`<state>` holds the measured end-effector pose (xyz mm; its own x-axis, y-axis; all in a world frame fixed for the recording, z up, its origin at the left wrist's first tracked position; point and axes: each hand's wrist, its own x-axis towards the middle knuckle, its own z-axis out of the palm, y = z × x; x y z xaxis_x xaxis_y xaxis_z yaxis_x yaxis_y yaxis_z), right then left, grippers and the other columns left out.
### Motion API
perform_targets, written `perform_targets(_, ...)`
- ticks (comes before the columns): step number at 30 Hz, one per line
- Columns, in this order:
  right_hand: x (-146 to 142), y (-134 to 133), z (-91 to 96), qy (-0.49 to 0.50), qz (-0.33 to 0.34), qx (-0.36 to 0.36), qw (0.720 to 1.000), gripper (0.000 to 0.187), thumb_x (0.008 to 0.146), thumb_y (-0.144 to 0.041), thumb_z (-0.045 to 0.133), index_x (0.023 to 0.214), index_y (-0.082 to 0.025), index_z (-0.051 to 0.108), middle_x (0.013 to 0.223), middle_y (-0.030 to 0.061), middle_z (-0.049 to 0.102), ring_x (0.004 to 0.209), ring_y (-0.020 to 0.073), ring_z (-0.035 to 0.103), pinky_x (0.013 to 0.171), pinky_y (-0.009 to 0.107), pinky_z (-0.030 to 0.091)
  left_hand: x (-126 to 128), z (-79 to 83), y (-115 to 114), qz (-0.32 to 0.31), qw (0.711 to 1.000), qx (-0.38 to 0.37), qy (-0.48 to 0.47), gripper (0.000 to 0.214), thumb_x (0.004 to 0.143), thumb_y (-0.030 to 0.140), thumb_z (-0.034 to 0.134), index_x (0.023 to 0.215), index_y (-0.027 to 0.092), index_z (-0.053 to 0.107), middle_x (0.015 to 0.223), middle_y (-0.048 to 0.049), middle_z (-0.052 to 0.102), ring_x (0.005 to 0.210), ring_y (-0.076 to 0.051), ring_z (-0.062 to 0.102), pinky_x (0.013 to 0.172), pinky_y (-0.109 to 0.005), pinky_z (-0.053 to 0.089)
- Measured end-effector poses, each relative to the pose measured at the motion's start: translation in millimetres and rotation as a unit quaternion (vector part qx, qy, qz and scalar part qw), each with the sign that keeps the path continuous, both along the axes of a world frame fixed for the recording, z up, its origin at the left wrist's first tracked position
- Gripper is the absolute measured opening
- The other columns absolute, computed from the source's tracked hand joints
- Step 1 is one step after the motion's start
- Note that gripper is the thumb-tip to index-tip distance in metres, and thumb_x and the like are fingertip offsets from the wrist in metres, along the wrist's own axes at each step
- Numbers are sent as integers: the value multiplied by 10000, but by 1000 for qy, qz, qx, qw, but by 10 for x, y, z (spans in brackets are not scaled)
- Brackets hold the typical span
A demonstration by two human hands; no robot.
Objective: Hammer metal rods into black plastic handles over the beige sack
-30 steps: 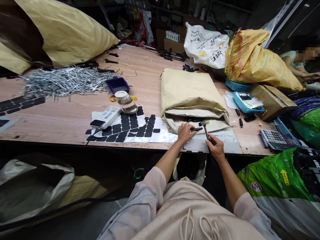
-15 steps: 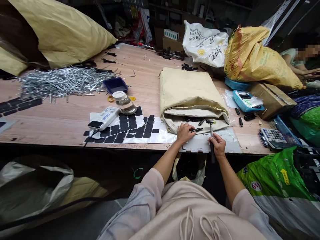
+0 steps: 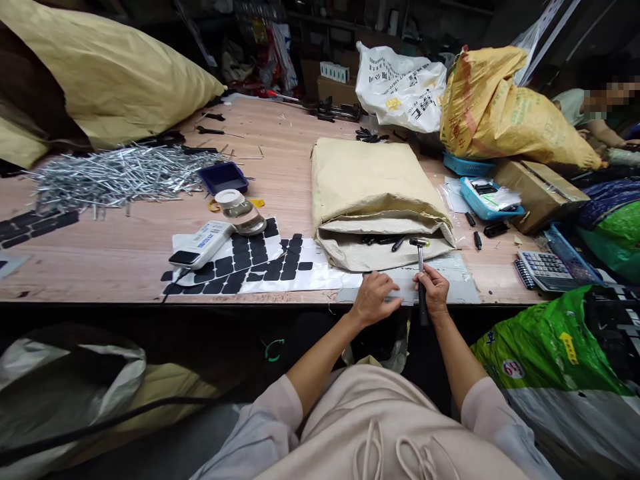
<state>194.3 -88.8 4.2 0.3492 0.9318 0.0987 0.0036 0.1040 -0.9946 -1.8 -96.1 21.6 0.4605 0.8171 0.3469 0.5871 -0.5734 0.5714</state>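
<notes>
My right hand (image 3: 434, 289) is wrapped round the dark handle of a small hammer (image 3: 420, 257), its metal head with a yellowish end pointing up and away from me. To its left, my left hand (image 3: 376, 298) hovers at the table's front edge above a grey sheet (image 3: 450, 277). Its fingers are loosely curved, the thumb stands apart, and nothing shows in them. Just beyond both hands lies a beige sack (image 3: 367, 177), its mouth facing me. Slim black pieces (image 3: 398, 244) lie inside that mouth.
Left along the table (image 3: 280, 157) are black stickers on white sheets (image 3: 260, 267), a white device (image 3: 203, 245), a lidded jar (image 3: 241, 212), a blue tray (image 3: 223, 177) and a heap of metal rods (image 3: 120, 175). A calculator (image 3: 545, 270) lies right; another person sits far right.
My left hand has drawn back towards the table edge, and the black piece it held is gone from its fingers. The hammer stays in my right hand.
</notes>
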Motion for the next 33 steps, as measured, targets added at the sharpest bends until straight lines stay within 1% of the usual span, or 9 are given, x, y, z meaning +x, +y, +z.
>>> perform_targets(3,-1,6,-13,18,7,1,1000,464,726,-379,715,1111,-120,724,627,-8,654,458,114,508,485,272,414,255,79,468,105,994,-21,5,183,882,335,651,1013,218,703,986,-64,663,996,-237,541,889,-374,424)
perform_targets(6,-5,15,-28,18,12,2,1000,456,725,-378,724,1100,-118,725,622,-9,657,454,112,508,482,269,414,482,60,907,184,981,-52,40,221,862,338,674,1042,211,693,1054,-79,656,1047,-255,538,905,-371,430)
perform_targets(8,-8,22,-38,12,13,4,1000,454,726,-381,721,1097,-120,725,618,-10,658,450,112,507,479,270,418,578,10,1102,202,975,-71,65,236,853,340,687,1053,215,691,1098,-86,650,1086,-267,533,911,-372,432)
perform_targets(10,-10,26,-44,9,16,6,1000,451,730,-384,716,1097,-123,727,614,-11,657,446,113,508,473,269,421,602,-40,1200,199,973,-86,78,221,862,325,678,1057,222,693,1114,-84,650,1097,-268,536,908,-368,434)
perform_targets(15,-9,16,-44,10,23,10,1000,427,751,-370,717,1104,-131,727,632,-9,658,455,109,512,470,261,418,321,-112,1147,141,984,-95,62,178,849,292,679,1014,230,706,1008,-57,673,993,-232,568,854,-331,446)
perform_targets(18,-11,9,-53,-10,30,2,999,435,762,-372,711,1126,-133,726,645,-7,654,469,110,506,472,261,417,70,-161,1043,95,992,-72,31,183,825,257,690,1005,221,697,934,-33,668,936,-204,569,851,-311,448)
perform_targets(21,-24,-1,-76,-55,39,-3,998,455,768,-382,703,1149,-137,727,655,-10,634,511,117,516,506,264,434,-69,-234,982,69,997,-44,2,164,820,224,678,983,215,700,925,-24,653,921,-188,565,878,-306,446)
perform_targets(27,-62,-53,-51,-181,67,-5,981,442,772,-359,696,1153,-140,741,661,-33,542,543,96,438,520,243,401,-55,-319,1019,70,996,-53,-25,183,809,221,680,985,213,728,910,-26,645,920,-183,571,878,-302,456)
perform_targets(33,-73,-112,50,-240,52,18,969,459,803,-355,661,1201,-135,726,692,-18,558,547,103,443,522,246,413,-44,-342,1034,74,994,-64,-37,188,815,242,684,990,219,751,929,-31,650,941,-185,572,893,-305,459)
